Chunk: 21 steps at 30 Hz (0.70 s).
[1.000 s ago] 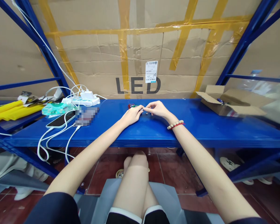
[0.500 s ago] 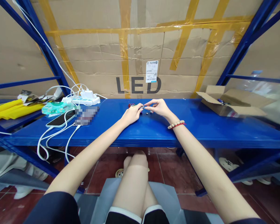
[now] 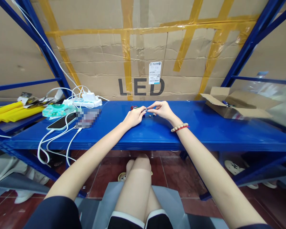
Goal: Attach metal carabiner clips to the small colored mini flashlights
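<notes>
My left hand [image 3: 134, 116] rests on the blue shelf top [image 3: 157, 130], fingers pinched round a tiny part [image 3: 145, 110] that is too small to name. My right hand [image 3: 162, 110], with a bead bracelet [image 3: 179, 127] on its wrist, meets it fingertip to fingertip and pinches the same small part. A small red and green item [image 3: 132, 107] lies just behind my left hand. A few small dark pieces [image 3: 153, 114] lie on the shelf between and under the two hands.
At the left lie a phone [image 3: 62, 121], white cables [image 3: 54, 140], a power strip with chargers [image 3: 84, 100], a teal packet [image 3: 57, 111] and yellow cloth [image 3: 11, 112]. An open cardboard box [image 3: 235, 105] sits at the right. A taped cardboard wall marked LED [image 3: 140, 86] stands behind.
My right hand has lifted slightly and its fingertips have closed in on the left hand's; the small part is now pinched between both hands just above the shelf.
</notes>
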Each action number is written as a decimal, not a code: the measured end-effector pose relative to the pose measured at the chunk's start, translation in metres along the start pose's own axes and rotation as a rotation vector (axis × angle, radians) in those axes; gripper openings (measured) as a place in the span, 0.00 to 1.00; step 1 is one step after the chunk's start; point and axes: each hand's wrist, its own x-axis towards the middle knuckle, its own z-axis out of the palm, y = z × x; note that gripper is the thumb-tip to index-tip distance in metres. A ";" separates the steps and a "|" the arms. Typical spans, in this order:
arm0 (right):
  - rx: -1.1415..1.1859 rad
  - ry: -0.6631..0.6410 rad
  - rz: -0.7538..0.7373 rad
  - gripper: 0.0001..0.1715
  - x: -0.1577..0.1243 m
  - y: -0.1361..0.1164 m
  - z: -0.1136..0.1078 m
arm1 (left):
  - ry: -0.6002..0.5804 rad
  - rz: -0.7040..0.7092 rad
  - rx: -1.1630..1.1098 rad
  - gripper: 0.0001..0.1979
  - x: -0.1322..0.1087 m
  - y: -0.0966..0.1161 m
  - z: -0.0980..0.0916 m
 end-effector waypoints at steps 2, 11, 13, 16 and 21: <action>0.004 0.002 0.004 0.27 0.000 -0.001 0.000 | 0.003 -0.001 0.000 0.12 0.000 0.000 0.000; -0.006 0.012 -0.028 0.26 0.000 -0.003 0.001 | 0.005 -0.016 0.029 0.12 -0.001 0.002 -0.001; -0.025 0.011 -0.039 0.26 0.000 -0.002 0.001 | -0.002 -0.030 0.041 0.11 -0.001 0.002 -0.001; -0.046 0.016 -0.051 0.26 0.000 -0.001 0.001 | -0.010 -0.048 0.045 0.10 0.000 0.002 -0.001; -0.025 0.014 -0.065 0.25 0.000 0.001 0.001 | -0.020 -0.038 0.005 0.09 -0.001 0.000 -0.001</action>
